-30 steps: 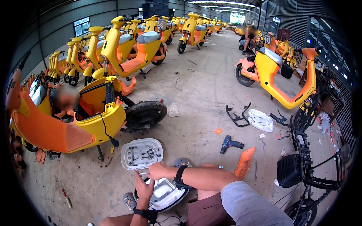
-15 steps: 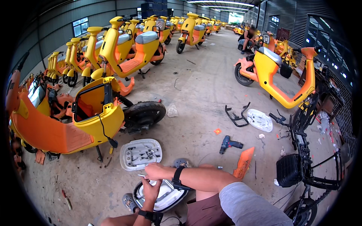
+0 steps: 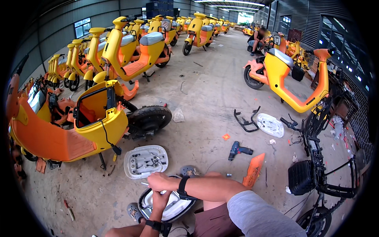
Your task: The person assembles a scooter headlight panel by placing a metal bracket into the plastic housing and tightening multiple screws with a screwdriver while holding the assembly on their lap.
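Head: pale rod (image 3: 145,183), perhaps metal

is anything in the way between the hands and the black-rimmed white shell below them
Nothing visible stands between the left hand or right hand and the black-rimmed white shell; the left overlaps it in this view, though contact can't be judged. The nearer white tray lies beyond, out of the way.
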Available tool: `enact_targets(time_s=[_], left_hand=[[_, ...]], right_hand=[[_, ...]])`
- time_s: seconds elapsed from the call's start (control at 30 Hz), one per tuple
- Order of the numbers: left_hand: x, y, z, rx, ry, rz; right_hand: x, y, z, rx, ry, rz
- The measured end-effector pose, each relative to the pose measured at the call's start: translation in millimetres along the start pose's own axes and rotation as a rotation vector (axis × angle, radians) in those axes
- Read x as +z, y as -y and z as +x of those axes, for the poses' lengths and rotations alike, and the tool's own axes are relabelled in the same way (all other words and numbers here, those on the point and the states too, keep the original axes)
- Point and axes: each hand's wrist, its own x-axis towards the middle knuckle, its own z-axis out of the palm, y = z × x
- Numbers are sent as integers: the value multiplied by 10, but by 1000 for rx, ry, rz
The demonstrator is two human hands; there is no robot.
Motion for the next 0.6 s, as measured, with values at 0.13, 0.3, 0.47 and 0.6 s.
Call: enact_targets(time_s=[0.13, 0.3, 0.47, 0.6], left_hand=[[-35, 216, 43, 21, 0, -4], [-14, 59, 77, 15, 50, -136], [-153, -228, -32, -144, 80, 270], [-186, -112, -42, -70, 60, 304]], right_hand=[[0, 28, 11, -13, -8, 10], [56, -43, 44, -17, -32, 23], [60, -90, 42, 144, 110, 278], [-76, 32, 37, 167, 110, 155]])
